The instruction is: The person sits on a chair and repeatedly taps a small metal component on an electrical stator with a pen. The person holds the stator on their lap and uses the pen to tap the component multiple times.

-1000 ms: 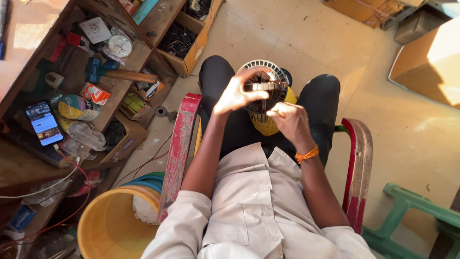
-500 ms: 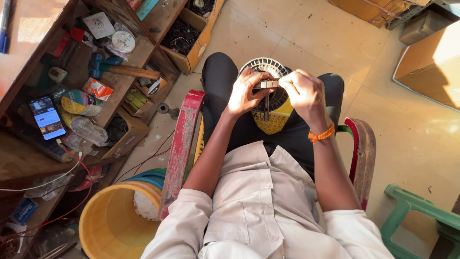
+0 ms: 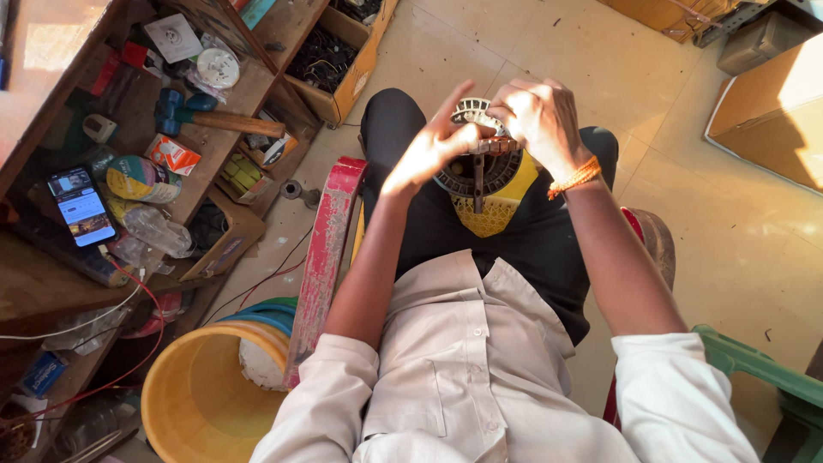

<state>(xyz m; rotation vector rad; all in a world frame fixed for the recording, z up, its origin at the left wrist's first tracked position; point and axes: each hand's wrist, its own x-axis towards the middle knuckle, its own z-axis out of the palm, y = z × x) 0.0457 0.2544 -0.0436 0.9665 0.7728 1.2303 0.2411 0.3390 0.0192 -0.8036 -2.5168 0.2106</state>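
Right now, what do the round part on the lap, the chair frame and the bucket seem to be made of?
Round part: likely metal, dark and ribbed, on a yellow, probably plastic base. The left hand and right hand hold a small bar above it. Chair frame: seemingly painted wood or metal, red paint worn. Bucket: smooth yellow plastic.

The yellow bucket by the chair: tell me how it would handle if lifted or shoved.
The yellow bucket looks like thin plastic, so probably light, and its wall may flex. It is wide-mouthed and upright, so unlikely to tip when shoved. The white lump inside may shift.
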